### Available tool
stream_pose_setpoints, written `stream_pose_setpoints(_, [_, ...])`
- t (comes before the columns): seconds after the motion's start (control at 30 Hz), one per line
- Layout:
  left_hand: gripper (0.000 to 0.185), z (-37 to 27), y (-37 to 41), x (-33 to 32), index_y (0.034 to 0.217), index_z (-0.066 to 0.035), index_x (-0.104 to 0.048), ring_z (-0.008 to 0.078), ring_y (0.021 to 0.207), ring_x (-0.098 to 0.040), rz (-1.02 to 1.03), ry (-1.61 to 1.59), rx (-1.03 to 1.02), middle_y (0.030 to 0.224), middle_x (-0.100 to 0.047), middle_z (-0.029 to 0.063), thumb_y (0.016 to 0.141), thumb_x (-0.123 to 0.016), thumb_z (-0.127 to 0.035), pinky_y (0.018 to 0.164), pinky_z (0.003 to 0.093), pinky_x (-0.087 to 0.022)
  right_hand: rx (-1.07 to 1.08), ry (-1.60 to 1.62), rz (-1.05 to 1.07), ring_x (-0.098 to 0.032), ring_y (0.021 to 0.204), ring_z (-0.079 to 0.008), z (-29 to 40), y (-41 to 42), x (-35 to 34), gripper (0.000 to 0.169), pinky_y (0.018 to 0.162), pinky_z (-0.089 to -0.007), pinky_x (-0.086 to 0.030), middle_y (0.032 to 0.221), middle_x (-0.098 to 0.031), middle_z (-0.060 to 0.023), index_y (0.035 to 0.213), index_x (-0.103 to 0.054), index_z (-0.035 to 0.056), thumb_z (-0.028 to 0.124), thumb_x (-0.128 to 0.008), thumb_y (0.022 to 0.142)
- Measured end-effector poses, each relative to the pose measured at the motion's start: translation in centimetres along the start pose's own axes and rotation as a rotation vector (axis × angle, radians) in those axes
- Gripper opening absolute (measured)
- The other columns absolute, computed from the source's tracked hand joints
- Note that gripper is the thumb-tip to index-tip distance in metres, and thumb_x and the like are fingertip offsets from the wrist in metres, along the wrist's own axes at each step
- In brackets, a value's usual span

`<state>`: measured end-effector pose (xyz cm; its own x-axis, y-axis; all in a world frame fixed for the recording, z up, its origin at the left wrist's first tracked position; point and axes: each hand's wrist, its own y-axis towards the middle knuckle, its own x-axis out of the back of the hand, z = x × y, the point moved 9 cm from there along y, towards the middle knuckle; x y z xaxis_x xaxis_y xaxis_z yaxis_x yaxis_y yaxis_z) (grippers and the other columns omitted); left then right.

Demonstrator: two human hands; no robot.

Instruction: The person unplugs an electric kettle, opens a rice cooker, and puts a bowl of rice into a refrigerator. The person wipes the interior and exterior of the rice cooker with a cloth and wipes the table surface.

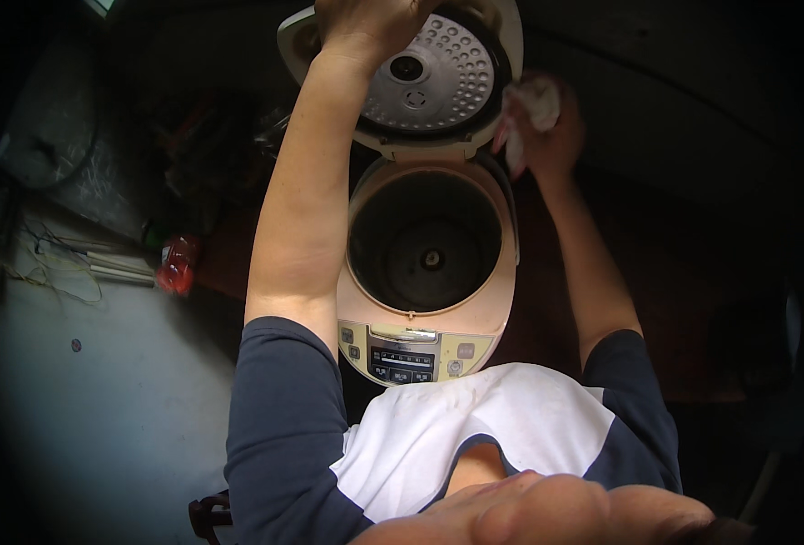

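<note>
A rice cooker (426,310) stands upright before me with its lid (511,41) raised. The lid's inner side carries a dimpled metal plate (470,75). Down in the dark cooking well (402,272) the round central sensor shows, with no inner pot over it. My left hand (371,24) is at the upper left of the lid, its fingers cut off by the picture's top edge, so its grip cannot be told. Beside the lid's right edge, near the hinge, my right hand (555,133) holds a crumpled white and pink cloth (535,102).
To the left lie a red plastic bottle (177,266) with a green cap, thin pale sticks (119,266) and loose wire or string (41,272). A round, translucent lid-like object (48,150) is behind them. The cooker rests on a dark reddish surface (647,272).
</note>
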<state>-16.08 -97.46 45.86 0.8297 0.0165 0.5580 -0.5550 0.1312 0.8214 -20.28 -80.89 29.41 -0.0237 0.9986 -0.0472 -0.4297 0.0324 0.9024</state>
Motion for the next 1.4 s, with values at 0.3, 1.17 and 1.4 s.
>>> stream_pose_setpoints(0.3, [0.070,-0.2,-0.1,0.0,0.070,-0.003,-0.065,0.0353,0.074,-0.065,-0.017,-0.033,0.001,0.071,-0.065,0.0186,0.087,-0.040,-0.067,0.066,0.0449,-0.049,-0.169,0.061,-0.021,-0.061,0.086,-0.0170,-3.8,-4.7,-1.6,0.034,0.077,-0.0300,-0.049,0.093,-0.062,-0.0088,0.108,-0.050,-0.0009,0.009,-0.071,0.083])
stream_pose_setpoints(1.17, [0.071,-0.1,-0.4,1.4,0.069,-0.006,-0.065,0.0330,0.072,-0.065,-0.105,0.040,0.005,0.070,-0.065,0.0151,0.085,-0.041,-0.070,0.064,0.0433,-0.050,-0.425,0.109,0.304,-0.063,0.091,-0.0150,-6.0,-7.5,-4.4,0.037,0.077,-0.0303,-0.051,0.100,-0.065,-0.0071,0.106,-0.055,0.0022,0.011,-0.077,0.077])
stream_pose_setpoints(1.4, [0.069,-1.3,0.1,-0.7,0.070,-0.006,-0.066,0.0323,0.072,-0.065,-0.105,-0.063,-0.027,0.071,-0.066,0.0146,0.085,-0.041,-0.069,0.064,0.0416,-0.051,-0.455,0.119,0.556,-0.065,0.084,-0.0167,-8.6,-6.6,-3.7,0.041,0.072,-0.0287,-0.053,0.096,-0.067,-0.0061,0.111,-0.057,0.0027,0.009,-0.076,0.075])
